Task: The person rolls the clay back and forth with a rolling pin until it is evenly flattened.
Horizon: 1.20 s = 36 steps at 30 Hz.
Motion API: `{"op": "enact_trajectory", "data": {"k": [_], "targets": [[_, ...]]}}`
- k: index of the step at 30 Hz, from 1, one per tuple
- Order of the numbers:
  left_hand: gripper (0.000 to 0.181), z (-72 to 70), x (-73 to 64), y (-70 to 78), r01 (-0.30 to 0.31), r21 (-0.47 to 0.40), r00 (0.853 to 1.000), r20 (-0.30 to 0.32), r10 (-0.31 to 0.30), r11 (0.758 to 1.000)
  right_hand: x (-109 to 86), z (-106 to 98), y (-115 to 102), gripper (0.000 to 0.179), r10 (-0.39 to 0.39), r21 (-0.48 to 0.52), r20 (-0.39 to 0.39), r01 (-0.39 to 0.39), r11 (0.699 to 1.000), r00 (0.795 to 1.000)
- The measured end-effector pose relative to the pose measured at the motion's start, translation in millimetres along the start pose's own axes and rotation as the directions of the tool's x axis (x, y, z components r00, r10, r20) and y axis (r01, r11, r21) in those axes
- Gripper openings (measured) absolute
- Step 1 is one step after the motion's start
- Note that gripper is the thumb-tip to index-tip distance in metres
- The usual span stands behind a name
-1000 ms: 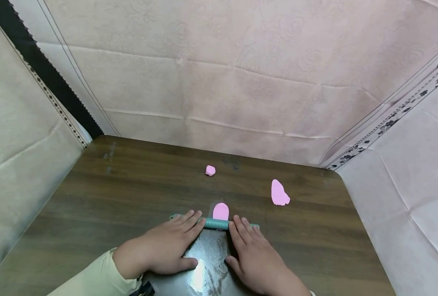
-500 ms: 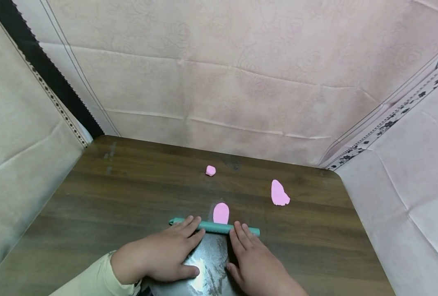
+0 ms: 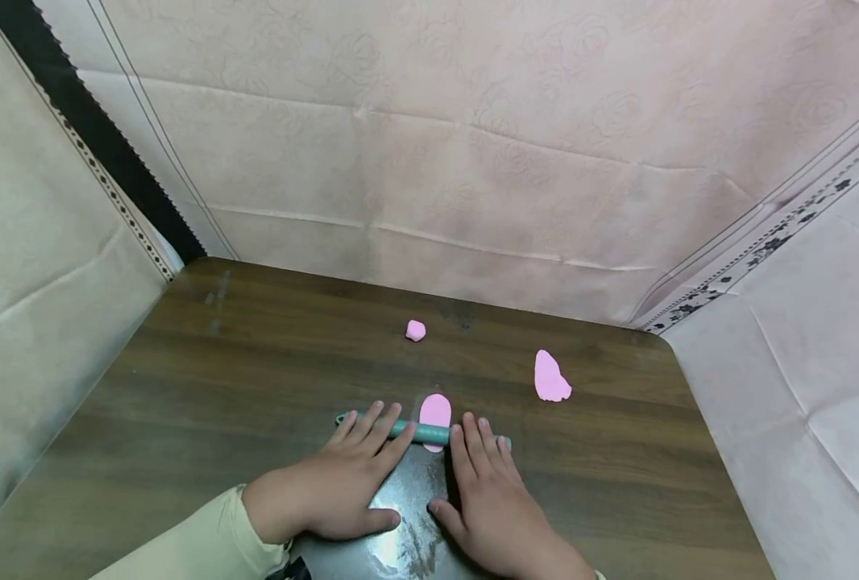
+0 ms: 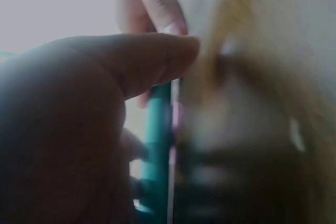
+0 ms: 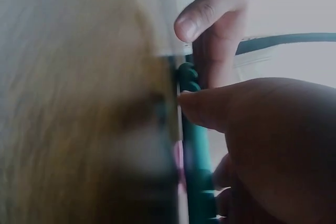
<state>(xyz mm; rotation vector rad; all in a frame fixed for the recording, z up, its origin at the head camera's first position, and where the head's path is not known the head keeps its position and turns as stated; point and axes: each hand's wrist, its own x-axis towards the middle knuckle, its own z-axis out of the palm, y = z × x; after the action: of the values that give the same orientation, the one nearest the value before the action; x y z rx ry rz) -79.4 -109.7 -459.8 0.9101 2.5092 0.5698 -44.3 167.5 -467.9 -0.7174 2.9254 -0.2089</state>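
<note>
A green rolling pin (image 3: 431, 433) lies crosswise over an oval of flattened pink clay (image 3: 435, 411), whose rounded ends show beyond and in front of it. My left hand (image 3: 346, 483) rests its straight, spread fingers on the pin's left part. On the right part lie the extended fingers of my right hand (image 3: 491, 499). Both thumbs point inward over a shiny board (image 3: 408, 515) under the clay. In the left wrist view the pin (image 4: 156, 156) runs below my thumb, with a thin pink strip beside it. The right wrist view has the pin (image 5: 197, 150) too.
A small pink lump (image 3: 415, 330) sits farther back on the wooden table (image 3: 270, 354). To the right lies a flat, irregular pink piece (image 3: 551, 377). Pale patterned cloth (image 3: 429, 161) hangs behind the table and along both sides.
The rolling pin first came toward me, then went away again under both hands. The near end of the pink clay now shows in front of the pin.
</note>
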Motion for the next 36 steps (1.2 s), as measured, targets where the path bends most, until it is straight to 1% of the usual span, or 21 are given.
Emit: {"op": "enact_trajectory", "data": {"k": [5,9,14,18,25,27,29,36], "targets": [[0.103,9.0,13.7,-10.6,-0.004,0.057,0.995,-0.095,0.009,0.998,12.5,6,6,0.093,0.009,-0.022,-0.051,-0.010,1.000,0.999],[0.099,10.0,25.0,-17.9,0.002,0.084,0.991,-0.137,0.009,0.996,24.3,5,12,0.091,0.025,-0.007,-0.037,-0.025,1.000,0.999],[0.092,4.0,40.0,-24.2,0.038,0.079,0.986,-0.165,-0.024,0.996,43.6,2,22,0.089,0.047,0.007,0.001,-0.047,0.999,0.999],[0.087,0.2,50.4,-25.9,0.074,0.081,0.981,-0.187,-0.058,0.994,59.5,0,31,0.087,0.059,0.012,0.026,-0.059,0.998,0.998],[0.072,-10.0,67.9,-27.2,0.130,0.127,0.968,-0.230,-0.099,0.983,79.8,-10,44,0.082,0.062,-0.015,0.009,-0.062,0.998,0.998],[0.068,-13.8,72.0,-28.9,0.138,0.129,0.966,-0.234,-0.105,0.982,84.8,-13,47,0.081,0.066,-0.017,0.010,-0.066,0.998,0.998],[0.066,-17.8,75.6,-30.9,0.140,0.128,0.965,-0.240,-0.106,0.982,89.5,-16,49,0.080,0.070,0.002,0.014,-0.070,0.998,0.997],[0.067,-28.6,91.5,-39.8,0.146,0.107,0.956,-0.271,-0.113,0.983,107.8,-25,60,0.076,0.060,0.070,0.027,-0.062,0.996,0.998]]}}
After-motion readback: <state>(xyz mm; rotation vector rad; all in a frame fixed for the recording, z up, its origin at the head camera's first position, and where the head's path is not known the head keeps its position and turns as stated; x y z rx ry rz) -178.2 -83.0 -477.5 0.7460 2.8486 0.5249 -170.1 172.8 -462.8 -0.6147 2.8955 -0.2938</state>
